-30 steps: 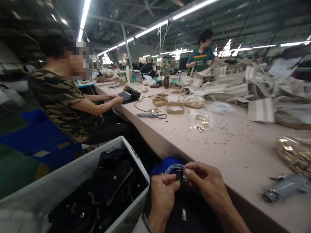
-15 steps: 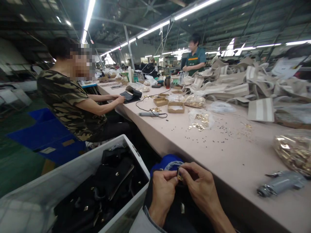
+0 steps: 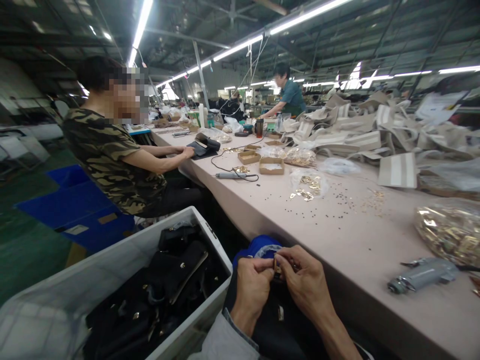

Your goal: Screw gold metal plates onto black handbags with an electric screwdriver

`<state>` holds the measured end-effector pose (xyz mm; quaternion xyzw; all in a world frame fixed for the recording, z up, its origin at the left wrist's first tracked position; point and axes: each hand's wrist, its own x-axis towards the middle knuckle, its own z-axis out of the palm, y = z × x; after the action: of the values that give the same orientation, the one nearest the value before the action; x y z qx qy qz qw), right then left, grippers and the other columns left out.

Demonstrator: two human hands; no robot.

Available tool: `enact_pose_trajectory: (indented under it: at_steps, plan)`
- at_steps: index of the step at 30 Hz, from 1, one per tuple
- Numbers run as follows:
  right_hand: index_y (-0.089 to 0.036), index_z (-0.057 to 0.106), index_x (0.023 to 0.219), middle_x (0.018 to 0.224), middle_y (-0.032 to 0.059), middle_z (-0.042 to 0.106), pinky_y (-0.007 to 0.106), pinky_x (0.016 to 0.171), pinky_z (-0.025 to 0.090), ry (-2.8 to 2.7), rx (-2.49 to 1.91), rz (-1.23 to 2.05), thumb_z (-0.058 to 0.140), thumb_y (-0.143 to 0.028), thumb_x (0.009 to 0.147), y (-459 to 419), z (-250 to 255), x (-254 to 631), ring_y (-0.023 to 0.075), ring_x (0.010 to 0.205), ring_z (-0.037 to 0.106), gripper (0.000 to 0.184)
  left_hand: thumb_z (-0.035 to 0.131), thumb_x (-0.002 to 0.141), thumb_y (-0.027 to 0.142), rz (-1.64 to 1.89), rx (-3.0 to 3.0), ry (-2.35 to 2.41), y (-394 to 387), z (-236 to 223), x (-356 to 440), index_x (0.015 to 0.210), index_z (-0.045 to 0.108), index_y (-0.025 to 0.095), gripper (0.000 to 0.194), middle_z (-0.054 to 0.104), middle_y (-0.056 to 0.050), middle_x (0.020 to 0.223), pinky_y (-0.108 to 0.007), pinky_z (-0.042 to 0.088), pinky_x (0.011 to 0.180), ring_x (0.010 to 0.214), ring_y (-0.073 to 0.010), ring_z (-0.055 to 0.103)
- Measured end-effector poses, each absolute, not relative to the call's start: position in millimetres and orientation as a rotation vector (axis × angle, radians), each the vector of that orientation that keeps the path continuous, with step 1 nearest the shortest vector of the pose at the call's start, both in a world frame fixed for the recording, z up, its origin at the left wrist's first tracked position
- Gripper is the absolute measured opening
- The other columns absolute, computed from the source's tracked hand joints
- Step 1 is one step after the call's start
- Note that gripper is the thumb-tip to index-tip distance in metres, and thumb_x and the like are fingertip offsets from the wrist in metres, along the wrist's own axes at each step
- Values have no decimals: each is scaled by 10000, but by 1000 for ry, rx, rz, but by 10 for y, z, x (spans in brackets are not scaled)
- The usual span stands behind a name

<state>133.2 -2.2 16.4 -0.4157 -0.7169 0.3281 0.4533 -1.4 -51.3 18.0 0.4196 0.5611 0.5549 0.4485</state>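
Note:
My left hand (image 3: pixel 252 290) pinches one side of a small gold metal fitting (image 3: pixel 277 269) between thumb and forefinger. From the other side, my right hand (image 3: pixel 308 282) closes its fingertips on that same piece; the fingers partly cover it. Both hands are over a black bag (image 3: pixel 292 327) lying across my lap. A second gold fitting (image 3: pixel 281 313) shows on the bag's dark surface, below the hands. Just beyond the hands lies something blue (image 3: pixel 258 244) with a clear plastic edge.
To my left stands a white bin (image 3: pixel 112 265) holding black bags (image 3: pixel 153 285). On the table (image 3: pixel 348 260) rest a grey power screwdriver (image 3: pixel 423 276), a plastic bag of gold fittings (image 3: pixel 446 235), scattered small dark parts and cardboard trays (image 3: pixel 272 166). A co-worker (image 3: pixel 108 150) sits at the left.
My hands stay together on the fitting with slight finger movement. The view has shifted a little. The far co-worker now leans over the table with an arm reaching out.

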Motion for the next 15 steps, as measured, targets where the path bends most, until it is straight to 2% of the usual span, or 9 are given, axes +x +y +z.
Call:
enact_pose_trajectory:
  at_steps: [7, 12, 15]
  plan:
    - [-207, 774, 893, 839, 57, 702, 294, 679, 526, -1737, -1079, 843, 688, -400, 931, 17, 104, 1341, 197, 743, 654, 215, 577, 821, 134, 1385, 1079, 1394, -548, 215, 12, 915, 853, 156, 292, 776, -53, 757, -247, 483, 667, 740, -188, 696]
    - [-201, 767, 870, 859, 56, 738, 304, 725, 541, -1630, -1134, 1020, 715, -437, 900, 60, 50, 1376, 211, 780, 689, 243, 646, 824, 186, 1300, 1305, 1690, -615, 250, 166, 846, 781, 166, 139, 589, 18, 571, -235, 305, 496, 507, -113, 497]
    - [-197, 767, 862, 867, 57, 749, 306, 743, 544, -1594, -1120, 1111, 733, -438, 885, 78, 21, 1379, 215, 800, 695, 245, 606, 890, 209, 1313, 1470, 1922, -627, 197, 278, 814, 726, 181, 144, 595, -9, 635, -264, 341, 540, 541, -135, 522]
